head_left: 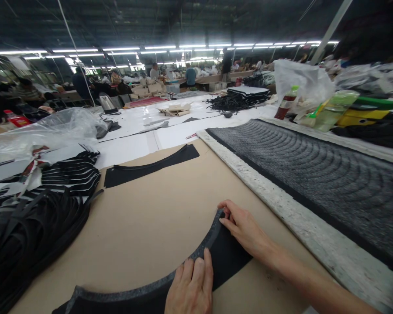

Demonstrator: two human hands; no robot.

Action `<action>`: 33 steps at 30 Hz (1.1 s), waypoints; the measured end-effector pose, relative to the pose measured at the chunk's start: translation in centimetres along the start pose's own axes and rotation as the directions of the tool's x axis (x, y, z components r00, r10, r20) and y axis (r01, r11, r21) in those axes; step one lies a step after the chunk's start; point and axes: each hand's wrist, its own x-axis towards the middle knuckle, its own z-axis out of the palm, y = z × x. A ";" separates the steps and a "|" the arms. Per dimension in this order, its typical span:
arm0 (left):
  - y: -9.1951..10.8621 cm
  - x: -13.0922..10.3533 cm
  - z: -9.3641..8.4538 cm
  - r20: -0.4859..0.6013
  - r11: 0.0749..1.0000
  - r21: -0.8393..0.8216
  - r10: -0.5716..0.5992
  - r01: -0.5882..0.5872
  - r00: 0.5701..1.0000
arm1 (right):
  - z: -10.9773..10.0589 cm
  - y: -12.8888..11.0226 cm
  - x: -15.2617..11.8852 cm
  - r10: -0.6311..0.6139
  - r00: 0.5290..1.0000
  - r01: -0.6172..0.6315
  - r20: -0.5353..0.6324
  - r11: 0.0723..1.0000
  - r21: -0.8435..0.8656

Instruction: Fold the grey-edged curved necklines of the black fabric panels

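A black curved piece (231, 257) with a grey strip along its concave edge lies on the tan sheet (144, 218) in front of me. My left hand (193, 279) rests flat on it near the middle, fingertips at the grey strip. At the piece's upper right end, my right hand (232, 218) pinches the tip of the strip between thumb and fingers. Farther back on the tan sheet lies a second black curved piece (153, 165), untouched.
Black strips (29, 231) are heaped at the left beside a clear plastic bag (52, 131). On the right, overlapping dark grey pieces (308, 161) lie on a pale board (265, 192). A bottle (286, 102) stands behind them. Several people work in the background.
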 end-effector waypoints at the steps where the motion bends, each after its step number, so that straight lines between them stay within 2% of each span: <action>1: 0.0 0.0 0.0 0.001 1.000 -0.001 -0.003 0.003 1.000 | 0.1 0.0 0.0 0.004 1.000 -0.004 -0.005 1.000 0.001; 11: 0.1 -0.1 0.3 -0.008 1.000 0.008 -0.008 0.008 1.000 | 0.5 0.5 0.1 -0.001 0.998 0.001 -0.060 1.000 0.000; 18: 0.2 -0.3 0.7 -0.016 1.000 0.020 -0.010 0.010 1.000 | 0.6 0.9 0.3 0.015 0.998 -0.013 -0.057 1.000 0.028; 28: 0.1 -0.4 0.8 -0.040 0.999 0.032 -0.011 0.013 0.999 | 1.0 1.2 0.7 0.111 0.991 -0.106 -0.069 0.992 0.072; 33: 0.3 -0.3 0.4 -0.045 0.999 0.025 -0.036 0.037 0.998 | 1.0 0.9 0.8 0.005 0.995 -0.009 -0.098 0.999 -0.049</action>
